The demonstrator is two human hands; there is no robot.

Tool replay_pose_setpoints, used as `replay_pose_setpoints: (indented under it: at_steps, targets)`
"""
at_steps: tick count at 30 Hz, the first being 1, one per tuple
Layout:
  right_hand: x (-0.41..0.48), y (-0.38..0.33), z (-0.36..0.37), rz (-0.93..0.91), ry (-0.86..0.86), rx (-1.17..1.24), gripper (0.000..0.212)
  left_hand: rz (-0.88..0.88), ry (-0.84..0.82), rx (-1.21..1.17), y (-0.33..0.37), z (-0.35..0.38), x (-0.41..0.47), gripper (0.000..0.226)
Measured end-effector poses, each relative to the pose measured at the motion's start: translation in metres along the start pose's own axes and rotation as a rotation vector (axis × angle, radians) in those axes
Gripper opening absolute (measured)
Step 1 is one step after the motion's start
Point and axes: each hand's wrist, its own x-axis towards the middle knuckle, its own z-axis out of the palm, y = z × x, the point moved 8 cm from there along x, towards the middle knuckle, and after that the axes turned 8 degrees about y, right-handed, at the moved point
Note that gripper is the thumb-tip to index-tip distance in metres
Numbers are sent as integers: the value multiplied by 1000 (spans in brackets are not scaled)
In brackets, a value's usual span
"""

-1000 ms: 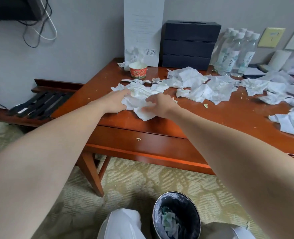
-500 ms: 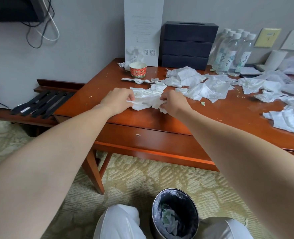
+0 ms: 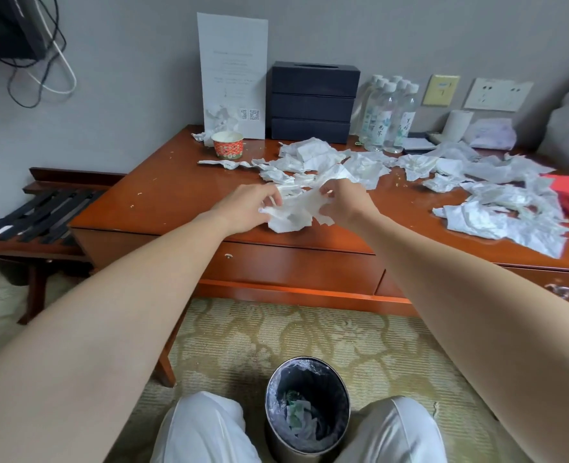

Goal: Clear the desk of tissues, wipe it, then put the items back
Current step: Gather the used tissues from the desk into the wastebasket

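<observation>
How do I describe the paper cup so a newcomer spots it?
Find the wooden desk, then the tall white sign standing against the wall at its back left. The cup stands upright in front of that sign. It is the only red-patterned round thing among white crumpled tissues.

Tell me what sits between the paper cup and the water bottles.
Head view: a black box stands between cup and bottles, crumpled tissues in front of it.
</observation>
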Motion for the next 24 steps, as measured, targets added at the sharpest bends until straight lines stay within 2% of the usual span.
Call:
replay_pose_setpoints:
  at_steps: [2, 4, 9, 11, 14, 16, 22, 24]
  targets:
    - [-6, 6, -2, -3, -51, 16, 65, -9, -50, 24, 1, 13, -4, 40]
    - [-10, 7, -2, -41, -77, 11, 78, -46, -37, 56, -6, 18, -4, 48]
    - [-7, -5, 19, -116, -173, 11, 77, -168, -50, 115, -33, 12, 1, 76]
    - [-4, -10, 32, -129, -204, -5, 71, -176, -73, 135, -43, 9, 3, 79]
    - [4, -12, 48, -116, -203, -22, 53, -192, -127, 147, -58, 12, 4, 64]
    - [9, -10, 51, -83, -170, -32, 45, -224, -86, 133, -65, 9, 5, 55]
    - [24, 3, 37, 17, -15, -45, 41, -232, 51, 201, -71, 0, 11, 13]
    - [28, 13, 27, 63, 37, -46, 39, -236, 75, 245, -71, 0, 12, 9]
